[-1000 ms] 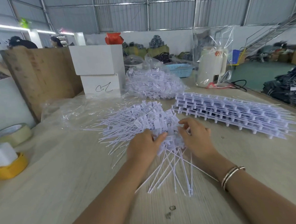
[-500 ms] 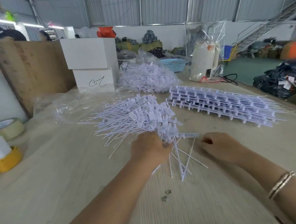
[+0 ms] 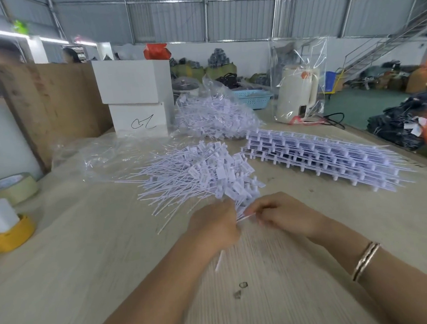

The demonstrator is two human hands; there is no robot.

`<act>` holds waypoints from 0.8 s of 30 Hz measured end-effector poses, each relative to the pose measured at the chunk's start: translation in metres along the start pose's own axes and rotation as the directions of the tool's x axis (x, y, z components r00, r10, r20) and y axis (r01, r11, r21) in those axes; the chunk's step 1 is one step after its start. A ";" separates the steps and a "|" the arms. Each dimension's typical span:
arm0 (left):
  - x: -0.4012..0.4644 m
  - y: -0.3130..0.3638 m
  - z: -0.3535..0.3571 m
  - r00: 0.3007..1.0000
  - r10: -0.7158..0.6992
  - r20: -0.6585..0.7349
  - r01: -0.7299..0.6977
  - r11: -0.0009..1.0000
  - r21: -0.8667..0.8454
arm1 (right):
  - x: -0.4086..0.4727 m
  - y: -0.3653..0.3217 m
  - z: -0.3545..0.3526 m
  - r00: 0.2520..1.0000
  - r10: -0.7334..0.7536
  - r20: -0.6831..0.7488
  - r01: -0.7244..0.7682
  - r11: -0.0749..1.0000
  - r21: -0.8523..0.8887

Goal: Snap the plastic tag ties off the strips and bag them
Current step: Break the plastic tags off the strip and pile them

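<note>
While both hands (image 3: pixel 252 220) grip, ties (image 3: pixel 219 261) point toward the person.

The worktop (image 3: pixel 89 284) has bare wood in front and to the left, so a hand can slide there. A pile of loose ties (image 3: pixel 196 178) lies in the middle, just behind both hands, and blocks the way straight ahead. To the right, a stack of strips (image 3: pixel 321 159) takes up a long patch; bare wood lies between it and the right hand (image 3: pixel 284 213). Farther back sit a full bag of ties (image 3: pixel 214 116), two white boxes (image 3: pixel 134 96) and a kettle in a clear bag (image 3: pixel 298 92). On the left edge stand a tape roll (image 3: pixel 12 188) and a yellow tray (image 3: pixel 7 234). An empty clear bag (image 3: pixel 100 154) lies flat behind the pile.
</note>
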State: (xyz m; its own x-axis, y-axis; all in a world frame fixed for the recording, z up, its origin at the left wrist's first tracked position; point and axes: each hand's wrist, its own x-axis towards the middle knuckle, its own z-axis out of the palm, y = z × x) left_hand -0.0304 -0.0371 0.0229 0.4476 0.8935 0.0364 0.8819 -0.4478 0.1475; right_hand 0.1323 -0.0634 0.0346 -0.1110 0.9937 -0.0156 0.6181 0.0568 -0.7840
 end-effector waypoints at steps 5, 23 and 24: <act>-0.007 -0.008 -0.007 0.973 0.230 -0.014 -0.230 0.973 -0.010 | 0.000 0.026 -0.015 0.866 0.055 -0.497 0.174 0.898 0.403; 0.081 -0.118 0.009 0.969 0.053 -0.240 -0.032 0.996 0.089 | 0.010 0.026 0.002 0.836 -0.307 -0.454 0.300 0.950 -0.090; 0.080 -0.116 0.009 0.968 0.068 -0.242 -0.051 0.996 0.075 | 0.011 0.017 0.005 0.802 -0.380 -0.461 0.336 0.925 -0.179</act>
State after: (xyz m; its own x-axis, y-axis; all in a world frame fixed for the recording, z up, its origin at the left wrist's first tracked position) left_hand -0.0956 0.0865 -0.0005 0.4572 0.8426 0.2846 0.8666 -0.4941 0.0706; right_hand 0.1377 -0.0516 0.0175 0.0347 0.8197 0.5718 0.6737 0.4034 -0.6192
